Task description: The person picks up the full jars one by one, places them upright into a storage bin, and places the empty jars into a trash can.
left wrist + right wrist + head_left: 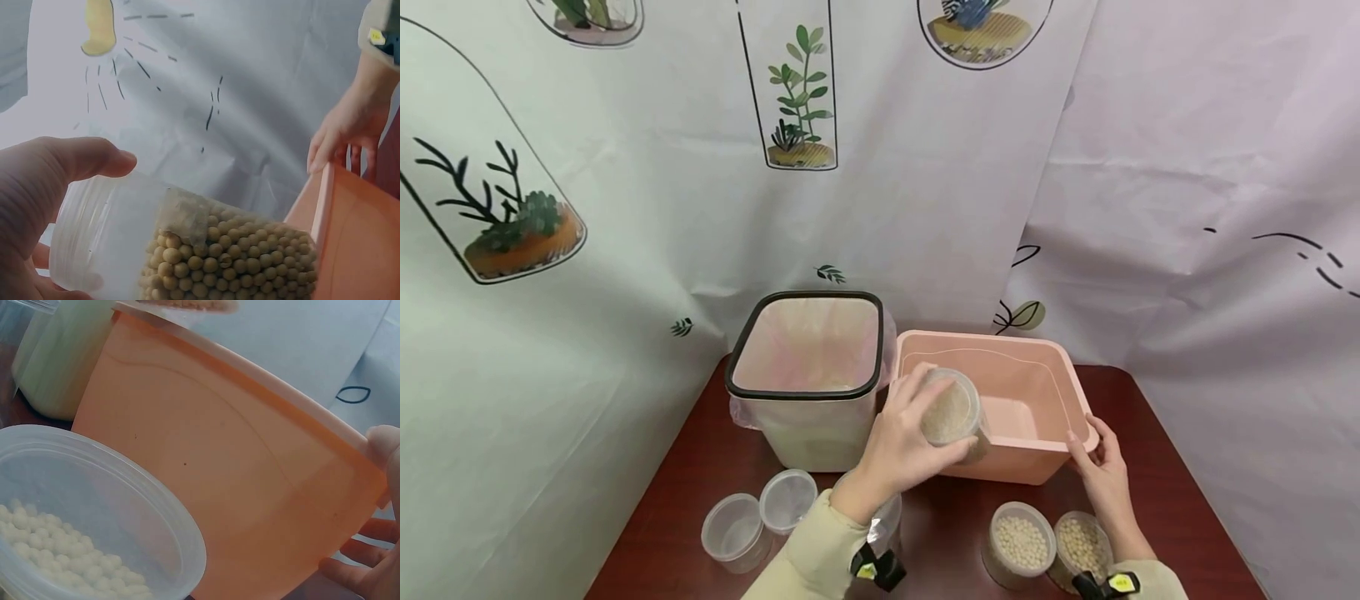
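My left hand (898, 442) grips a clear plastic jar (951, 408) over the near left part of a pink bin (1030, 458). The left wrist view shows the jar lying nearly sideways, with round tan beans (231, 256) gathered toward the end away from my palm. At the bin's near right corner, my right hand (1105, 475) holds the rim, thumb on top and fingers outside. Below it stand two jars on the table, one with pale round beads (1021, 542) and one with tan beans (1082, 546).
A lined bin with a black rim (805, 395) stands left of the pink bin. In front of it are two clear containers (733, 529), and another jar (887, 521) is partly hidden by my left arm. A printed cloth (925, 208) hangs behind the dark red table (662, 508).
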Demonstrator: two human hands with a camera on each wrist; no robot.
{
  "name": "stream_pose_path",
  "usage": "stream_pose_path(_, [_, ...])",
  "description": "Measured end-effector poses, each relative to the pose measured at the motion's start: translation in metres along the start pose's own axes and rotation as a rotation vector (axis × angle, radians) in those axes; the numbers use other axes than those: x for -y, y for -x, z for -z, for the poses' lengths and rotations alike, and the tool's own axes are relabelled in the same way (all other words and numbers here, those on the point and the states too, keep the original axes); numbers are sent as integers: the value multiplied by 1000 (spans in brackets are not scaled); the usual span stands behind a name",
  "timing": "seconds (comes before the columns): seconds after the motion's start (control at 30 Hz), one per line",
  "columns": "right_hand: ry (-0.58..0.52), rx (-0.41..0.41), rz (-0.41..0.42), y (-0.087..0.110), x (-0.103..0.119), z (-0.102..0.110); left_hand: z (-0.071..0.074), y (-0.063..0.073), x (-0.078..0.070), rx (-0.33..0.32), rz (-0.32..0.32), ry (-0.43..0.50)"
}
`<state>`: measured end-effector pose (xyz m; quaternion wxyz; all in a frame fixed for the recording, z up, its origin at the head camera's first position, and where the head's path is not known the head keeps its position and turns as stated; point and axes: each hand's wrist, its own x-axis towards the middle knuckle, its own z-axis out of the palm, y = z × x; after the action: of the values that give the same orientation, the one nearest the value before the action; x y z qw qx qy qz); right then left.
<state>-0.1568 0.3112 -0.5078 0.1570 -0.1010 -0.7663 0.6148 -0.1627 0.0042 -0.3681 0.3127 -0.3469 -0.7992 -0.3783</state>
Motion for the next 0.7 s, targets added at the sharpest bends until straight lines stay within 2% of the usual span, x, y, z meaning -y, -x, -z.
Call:
stream_pose_path(0.13, [10,-14,30,-13,-35,3,-5,-8,8,-10,13,-27])
stream_pose_path(0.2, [14,-15,39,-16,-45,5,-8,-11,11,-13,14,-32])
stream_pose_path(0.27, [9,-4,39,-14,-40,4,-10,-14,13,-20,16,-36])
stream_pose_path(0.43, [-16,7,37,-1,-4,1,-18,-24,18,-35,24,-53])
stream_pose_path(0.5, [-24,-2,30,1,5,0,-22,-27,20,-43,28,-68])
stream_pose_path(0.7, [-55,-12,21,4,5,-2,-36,-30,33,-53,90,-102])
